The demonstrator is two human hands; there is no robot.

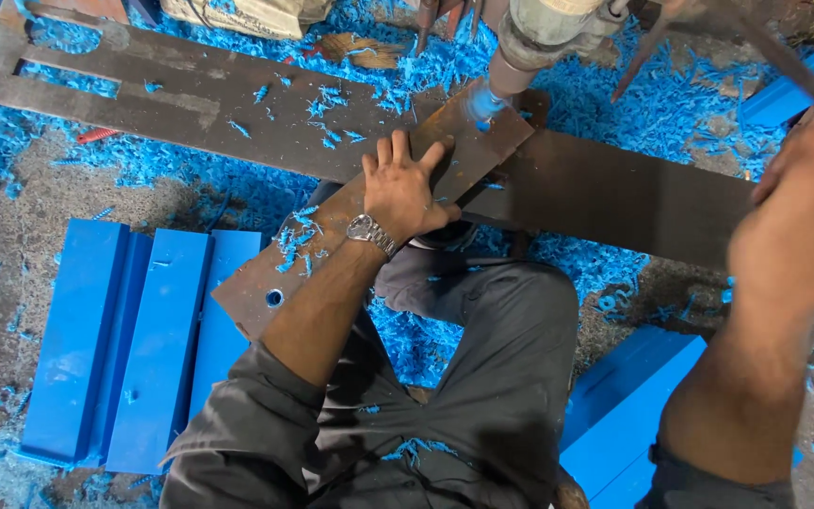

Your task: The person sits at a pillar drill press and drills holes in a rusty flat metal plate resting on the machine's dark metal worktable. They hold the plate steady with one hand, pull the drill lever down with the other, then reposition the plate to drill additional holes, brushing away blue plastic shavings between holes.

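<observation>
My left hand [405, 185], a watch on its wrist, presses flat on a rusty metal plate [266, 273] that lies diagonally across my lap. Under the plate's far end sits a blue plastic piece, where a drill press spindle [520, 52] meets it at a blue drill bit [482, 106]. The plate's near end has a round hole showing blue. My right hand [807, 203] is raised at the right edge, wrapped around a dark lever handle [784, 61] of the drill press.
A long dark steel table plate [614, 193] with a slot runs across the floor. Three blue plastic bars [134, 339] lie side by side at the left, more blue bars [628, 415] at the right. Blue shavings [190, 174] cover the ground.
</observation>
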